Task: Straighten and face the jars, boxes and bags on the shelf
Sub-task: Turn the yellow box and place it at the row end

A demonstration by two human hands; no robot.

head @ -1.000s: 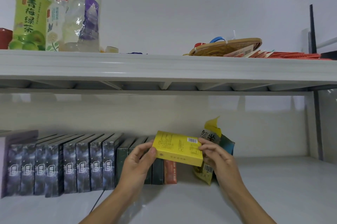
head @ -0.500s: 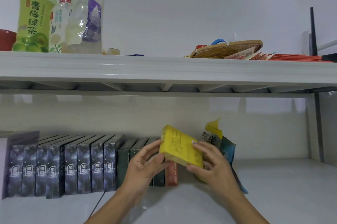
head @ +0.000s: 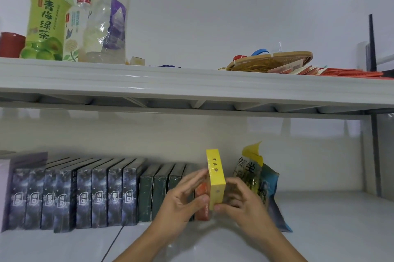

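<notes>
From my feed I see a plain white wall (head: 234, 6) filling everything behind the shelving. A white upper shelf board (head: 191, 82) runs across at nine to three o'clock, its underside ribbed with slanted braces. Below it, the lower shelf surface (head: 330, 229) is glossy white and catches soft reflections. At three o'clock a dark upright post (head: 377, 155) frames the unit's side. The light is even and diffuse, with faint shadows on the back panel (head: 149, 134).

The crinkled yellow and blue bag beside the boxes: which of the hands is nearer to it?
Right. The right hand is directly beside the crinkled yellow and blue bag; the left hand is beyond the yellow box.
</notes>
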